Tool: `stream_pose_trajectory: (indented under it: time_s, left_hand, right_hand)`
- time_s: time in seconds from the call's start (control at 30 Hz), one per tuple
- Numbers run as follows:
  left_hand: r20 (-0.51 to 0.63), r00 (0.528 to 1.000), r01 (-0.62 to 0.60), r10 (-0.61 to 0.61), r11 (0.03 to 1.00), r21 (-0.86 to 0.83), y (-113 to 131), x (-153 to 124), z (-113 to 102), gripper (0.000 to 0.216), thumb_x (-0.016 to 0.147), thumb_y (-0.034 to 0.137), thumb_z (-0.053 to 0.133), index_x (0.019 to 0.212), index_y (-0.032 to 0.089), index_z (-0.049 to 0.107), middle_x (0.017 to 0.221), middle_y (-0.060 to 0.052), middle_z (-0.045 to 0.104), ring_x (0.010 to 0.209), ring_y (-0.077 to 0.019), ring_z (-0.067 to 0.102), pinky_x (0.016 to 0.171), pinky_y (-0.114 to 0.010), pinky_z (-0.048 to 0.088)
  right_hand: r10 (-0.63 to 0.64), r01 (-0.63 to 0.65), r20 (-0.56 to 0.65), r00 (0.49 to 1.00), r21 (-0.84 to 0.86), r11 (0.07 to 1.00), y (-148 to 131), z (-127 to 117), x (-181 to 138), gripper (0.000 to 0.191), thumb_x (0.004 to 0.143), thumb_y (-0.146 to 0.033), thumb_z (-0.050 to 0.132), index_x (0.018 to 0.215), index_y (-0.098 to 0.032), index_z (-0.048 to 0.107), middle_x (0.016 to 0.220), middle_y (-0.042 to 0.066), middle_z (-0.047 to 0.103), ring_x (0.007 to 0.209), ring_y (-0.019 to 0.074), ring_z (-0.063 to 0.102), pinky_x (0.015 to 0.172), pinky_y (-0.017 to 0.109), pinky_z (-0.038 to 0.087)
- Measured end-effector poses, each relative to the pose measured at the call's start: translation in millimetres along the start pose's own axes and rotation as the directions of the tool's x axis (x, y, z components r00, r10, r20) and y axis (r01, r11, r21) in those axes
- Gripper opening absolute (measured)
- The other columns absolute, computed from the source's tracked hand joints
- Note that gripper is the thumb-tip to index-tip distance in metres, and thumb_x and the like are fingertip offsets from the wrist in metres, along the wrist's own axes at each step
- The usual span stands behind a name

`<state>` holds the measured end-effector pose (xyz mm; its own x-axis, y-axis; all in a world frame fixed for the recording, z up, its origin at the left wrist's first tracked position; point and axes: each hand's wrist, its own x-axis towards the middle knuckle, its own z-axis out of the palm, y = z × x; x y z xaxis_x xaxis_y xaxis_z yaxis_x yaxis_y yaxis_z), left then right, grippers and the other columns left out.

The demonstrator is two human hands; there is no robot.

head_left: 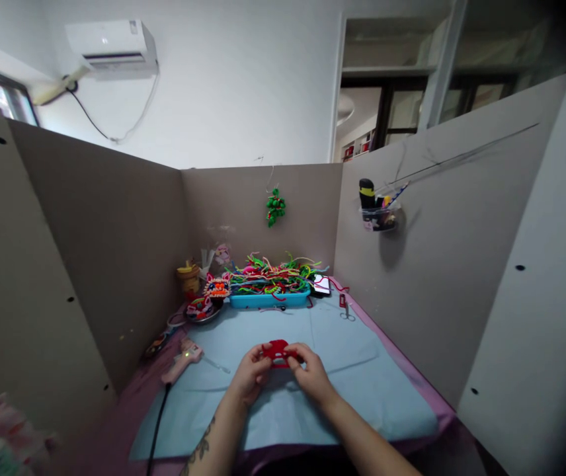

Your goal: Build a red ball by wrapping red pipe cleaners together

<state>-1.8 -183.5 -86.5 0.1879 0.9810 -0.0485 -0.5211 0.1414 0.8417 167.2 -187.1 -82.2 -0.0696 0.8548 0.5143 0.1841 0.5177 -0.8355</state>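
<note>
Both of my hands hold one small red fuzzy piece [278,350], which looks like bent pipe cleaner, just above the light blue sheet [342,390] on the table. My left hand [250,375] pinches its left side with closed fingers. My right hand [311,375] pinches its right side the same way. The underside of the red piece is hidden by my fingers.
A blue tray [269,301] heaped with coloured pipe cleaners stands at the back. A pink glue gun [182,360] with its black cord lies left, small scissors [345,309] and a phone [321,285] back right. Grey partition walls close three sides; a cup of pens [380,215] hangs right.
</note>
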Motion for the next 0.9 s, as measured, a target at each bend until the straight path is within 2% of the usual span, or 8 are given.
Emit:
stream_pose_trajectory:
  time_s: [0.1,0.2,0.33,0.43,0.57,0.7,0.8,0.9]
  left_hand:
    - [-0.013,1.000,-0.025,0.025,1.000,-0.019,2.1,0.7,0.5,0.047,0.057,0.024,0.086,0.098,0.012,0.066,0.068,-0.002,0.065,0.035,0.0036,0.025,0.036,-0.016,0.011]
    - [-0.030,0.999,-0.036,0.035,0.999,-0.031,3.3,1.3,1.5,0.048,0.058,0.024,0.085,0.100,0.011,0.066,0.073,-0.005,0.068,0.035,0.0034,0.026,0.036,-0.016,0.011]
    - [-0.042,0.998,-0.038,0.037,0.999,-0.004,3.4,0.6,3.6,0.047,0.057,0.023,0.085,0.099,0.010,0.066,0.075,-0.007,0.068,0.036,0.0023,0.028,0.037,-0.016,0.012]
    - [-0.043,0.998,-0.038,0.039,0.999,0.013,2.2,0.8,3.7,0.048,0.057,0.022,0.085,0.099,0.010,0.066,0.073,-0.006,0.067,0.036,0.0025,0.027,0.037,-0.017,0.011]
    - [-0.035,0.998,-0.046,0.047,0.999,0.027,-0.6,2.9,1.4,0.049,0.056,0.024,0.085,0.099,0.010,0.065,0.065,-0.003,0.064,0.035,0.0020,0.027,0.037,-0.017,0.011]
    - [-0.011,0.999,-0.043,0.044,0.998,0.044,-0.1,2.7,1.2,0.049,0.058,0.028,0.084,0.100,0.010,0.065,0.065,-0.003,0.065,0.034,0.0023,0.027,0.037,-0.017,0.011]
    - [-0.004,0.999,-0.035,0.035,0.999,0.026,2.4,0.8,2.9,0.050,0.058,0.029,0.085,0.100,0.010,0.065,0.067,-0.003,0.066,0.034,0.0030,0.026,0.037,-0.017,0.011]
    - [-0.014,1.000,-0.014,0.014,1.000,-0.016,4.0,-0.6,3.9,0.052,0.054,0.029,0.087,0.098,0.012,0.065,0.061,0.000,0.063,0.034,0.0029,0.025,0.037,-0.016,0.010]
  right_hand:
    - [-0.009,0.009,-0.002,1.000,-0.001,1.000,1.9,-4.3,-1.0,0.025,0.073,-0.016,0.056,0.094,-0.021,0.068,0.087,0.005,0.064,0.072,0.0182,0.056,0.066,0.027,0.044]
    - [0.028,-0.028,-0.083,0.996,0.009,1.000,5.9,-7.2,-0.8,0.029,0.074,-0.018,0.058,0.101,-0.020,0.065,0.087,0.005,0.063,0.071,0.0179,0.056,0.066,0.028,0.045]
    - [0.066,-0.065,-0.148,0.987,0.012,0.998,10.4,-8.1,4.7,0.020,0.076,-0.025,0.061,0.094,-0.019,0.067,0.085,0.006,0.064,0.072,0.0197,0.057,0.067,0.030,0.046]
    - [0.076,-0.076,-0.118,0.990,-0.002,0.997,9.7,-7.3,9.1,0.012,0.076,-0.029,0.063,0.080,-0.019,0.068,0.078,0.005,0.065,0.072,0.0203,0.058,0.067,0.030,0.045]
    - [0.168,-0.161,-0.077,0.983,0.086,0.983,7.3,-3.6,11.7,0.023,0.075,-0.040,0.066,0.072,-0.017,0.067,0.065,0.002,0.064,0.064,0.0180,0.055,0.061,0.027,0.042]
    - [0.253,-0.243,-0.016,0.967,0.228,0.943,7.1,0.3,15.0,0.033,0.067,-0.049,0.071,0.067,-0.016,0.068,0.060,0.002,0.063,0.059,0.0168,0.054,0.060,0.027,0.041]
    - [0.253,-0.249,0.014,0.967,0.237,0.939,4.8,0.3,18.2,0.033,0.066,-0.048,0.072,0.066,-0.015,0.070,0.060,0.002,0.064,0.060,0.0172,0.054,0.061,0.027,0.041]
    - [0.248,-0.243,0.012,0.969,0.246,0.938,0.8,-1.6,20.2,0.028,0.066,-0.044,0.071,0.064,-0.016,0.069,0.060,0.002,0.064,0.060,0.0169,0.054,0.061,0.027,0.041]
